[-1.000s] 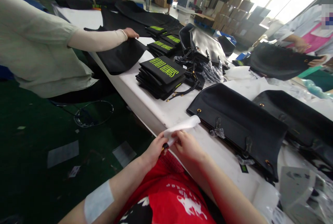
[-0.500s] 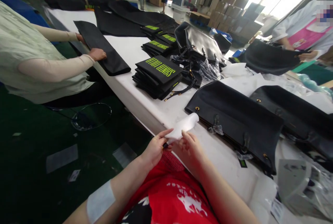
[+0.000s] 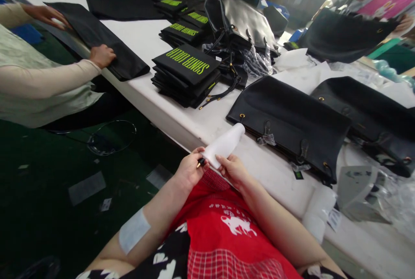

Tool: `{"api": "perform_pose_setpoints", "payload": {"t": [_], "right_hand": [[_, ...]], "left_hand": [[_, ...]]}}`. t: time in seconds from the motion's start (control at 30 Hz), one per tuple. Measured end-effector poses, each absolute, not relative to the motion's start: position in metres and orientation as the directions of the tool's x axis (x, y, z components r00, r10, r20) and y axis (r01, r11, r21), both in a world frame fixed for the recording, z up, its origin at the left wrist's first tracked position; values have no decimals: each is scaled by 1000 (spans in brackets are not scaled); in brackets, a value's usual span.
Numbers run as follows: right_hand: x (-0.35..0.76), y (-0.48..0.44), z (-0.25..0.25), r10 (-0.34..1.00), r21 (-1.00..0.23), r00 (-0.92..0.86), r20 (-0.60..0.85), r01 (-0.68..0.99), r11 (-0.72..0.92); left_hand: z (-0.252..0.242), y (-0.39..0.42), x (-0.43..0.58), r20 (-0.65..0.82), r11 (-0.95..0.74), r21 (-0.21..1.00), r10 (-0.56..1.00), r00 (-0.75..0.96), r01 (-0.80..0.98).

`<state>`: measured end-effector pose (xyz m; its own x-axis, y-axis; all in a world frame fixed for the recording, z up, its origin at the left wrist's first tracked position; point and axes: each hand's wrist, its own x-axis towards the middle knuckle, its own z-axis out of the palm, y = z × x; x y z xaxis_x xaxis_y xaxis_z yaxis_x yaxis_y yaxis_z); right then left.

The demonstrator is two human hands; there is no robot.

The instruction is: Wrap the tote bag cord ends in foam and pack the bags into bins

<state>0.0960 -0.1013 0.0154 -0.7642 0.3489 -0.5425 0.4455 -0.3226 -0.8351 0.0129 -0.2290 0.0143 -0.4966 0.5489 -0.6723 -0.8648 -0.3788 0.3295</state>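
Observation:
Both my hands hold a white paper wrap [image 3: 224, 143] rolled around a black strap end with a gold tip [image 3: 200, 162], just off the near edge of the white table [image 3: 155, 97]. My left hand [image 3: 189, 170] is closed on the strap end and the lower end of the wrap. My right hand [image 3: 232, 169] pinches the wrap from the right side. A flat black handbag [image 3: 288, 123] with gold rivets lies on the table just beyond the wrap's far end.
A stack of black dust bags with green lettering [image 3: 186, 73] stands mid-table, more stacks [image 3: 183, 30] behind. A second black bag [image 3: 366, 112] lies at right. A person's hands [image 3: 102, 55] at left press a folded black cloth [image 3: 94, 36]. Another person at far right holds a black bag [image 3: 343, 36].
The wrap has become a tighter roll in my hands. The view tilted down and shifted. The person at left pulled the black cloth toward the table's edge and folded it.

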Motion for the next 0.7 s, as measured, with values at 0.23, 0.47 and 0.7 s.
{"api": "perform_pose_setpoints", "payload": {"t": [0.23, 0.47, 0.7], "right_hand": [[87, -93, 15, 214, -792, -804, -555, 432, -430], [79, -96, 24, 39, -755, -900, -434, 340, -560], [75, -94, 11, 209, -797, -825, -525, 391, -460]], "left_hand": [[28, -240, 7, -471, -294, -8, 844, -255, -956], [14, -244, 21, -316, -323, -117, 909, -273, -939], [10, -255, -2, -433, -106, 660, 756, -491, -744]]}}
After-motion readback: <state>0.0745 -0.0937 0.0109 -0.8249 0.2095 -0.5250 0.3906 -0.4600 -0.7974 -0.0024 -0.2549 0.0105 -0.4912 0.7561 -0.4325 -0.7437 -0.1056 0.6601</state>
